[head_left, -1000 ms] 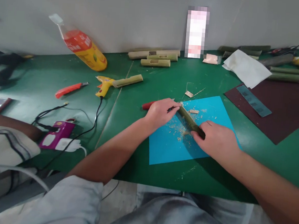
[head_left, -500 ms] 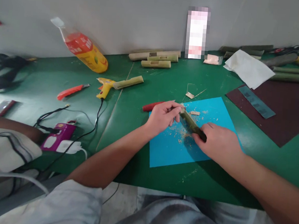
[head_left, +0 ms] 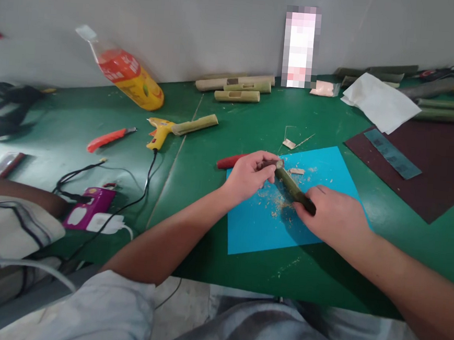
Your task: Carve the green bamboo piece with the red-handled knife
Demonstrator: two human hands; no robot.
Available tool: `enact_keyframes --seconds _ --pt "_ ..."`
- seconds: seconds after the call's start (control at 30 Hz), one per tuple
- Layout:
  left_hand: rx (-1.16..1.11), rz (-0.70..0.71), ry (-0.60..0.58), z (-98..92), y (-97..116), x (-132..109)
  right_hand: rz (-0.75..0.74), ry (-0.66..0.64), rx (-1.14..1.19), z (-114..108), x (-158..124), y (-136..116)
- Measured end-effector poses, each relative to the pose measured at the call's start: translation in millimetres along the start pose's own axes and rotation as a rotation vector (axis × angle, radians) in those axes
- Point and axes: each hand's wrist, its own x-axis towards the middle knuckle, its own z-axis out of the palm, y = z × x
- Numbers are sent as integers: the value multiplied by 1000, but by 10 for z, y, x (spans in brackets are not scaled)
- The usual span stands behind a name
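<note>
My right hand [head_left: 330, 214] is wrapped round the near end of a green bamboo tube [head_left: 291, 186], which slants up and away to the left. At its far, pale cut end my left hand [head_left: 250, 176] has thumb and fingers closed on a small dark brown piece [head_left: 265, 165], perhaps folded sandpaper, mostly hidden by the fingers. Under the tube lies a bright blue sheet [head_left: 245, 234], strewn with pale dust and chips. A red handle [head_left: 227, 162] rests just behind my left hand; its other end is hidden.
On the green table [head_left: 193, 199] lie a yellow glue gun [head_left: 159, 132], a red cutter [head_left: 109, 140], a purple power strip [head_left: 90, 206] and cut bamboo pieces [head_left: 236, 96]. A juice bottle [head_left: 132, 78] leans at the wall. At right are a dark brown sheet [head_left: 438, 176] and white paper [head_left: 379, 103].
My left fingers have shifted slightly at the bamboo's far end, and more of the dark brown piece shows between them. My right hand keeps its hold on the tube.
</note>
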Motion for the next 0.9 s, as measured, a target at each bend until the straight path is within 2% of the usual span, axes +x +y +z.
enact_keyframes --seconds 0.33,0.43,0.57,0.63,0.77,0.9 --pt "91 9 3 -3 -52 3 -21 19 1 11 0 11" --pt "190 149 52 -20 -76 -6 -12 16 -1 0 5 -1" --pt "498 449 72 -61 -125 -11 -9 18 2 0 4 -12" --pt "594 521 73 -87 -149 -13 -13 27 1 6 1 -15" --pt "703 504 87 -157 -163 -36 -16 18 1 6 3 -23" --pt "690 466 37 -215 -169 -56 -18 8 6 -6 7 -32"
